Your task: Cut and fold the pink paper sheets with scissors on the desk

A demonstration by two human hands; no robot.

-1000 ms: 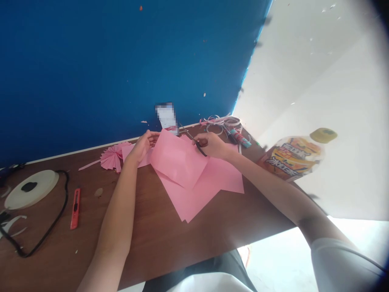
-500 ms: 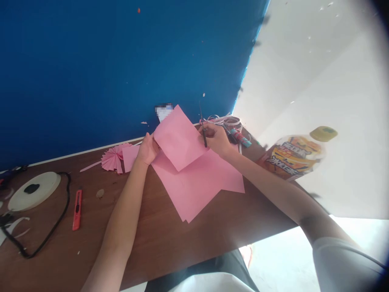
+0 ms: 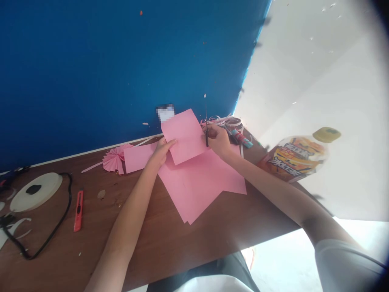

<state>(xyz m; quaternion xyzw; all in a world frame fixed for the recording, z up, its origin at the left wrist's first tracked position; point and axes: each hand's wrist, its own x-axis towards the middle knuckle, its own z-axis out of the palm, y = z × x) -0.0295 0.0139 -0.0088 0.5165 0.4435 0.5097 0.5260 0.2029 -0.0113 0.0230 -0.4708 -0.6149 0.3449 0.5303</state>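
Note:
My left hand (image 3: 163,153) grips the left edge of a pink paper sheet (image 3: 186,137), thumb on top. The sheet is raised above the table. At its right edge my right hand (image 3: 218,140) is closed around a pair of scissors (image 3: 207,132), blades pointing up and away from me. Whether the right fingers also touch the sheet, I cannot tell. Larger pink sheets (image 3: 200,184) lie beneath on the brown table (image 3: 182,251). Left of them are a pink paper strip (image 3: 136,158) and a pleated pink paper fan (image 3: 114,159).
A red box cutter (image 3: 78,211) lies on the left, near a round white object (image 3: 36,192) and a black cord (image 3: 54,231). At the right stands a drink bottle (image 3: 296,158) with a yellow cap. Paper scraps (image 3: 217,120) and a glue stick (image 3: 242,138) lie at the back.
My left hand has moved right and now has its thumb over the sheet. The raised sheet has turned and shifted slightly right. The scissors have swung more upright in my right hand.

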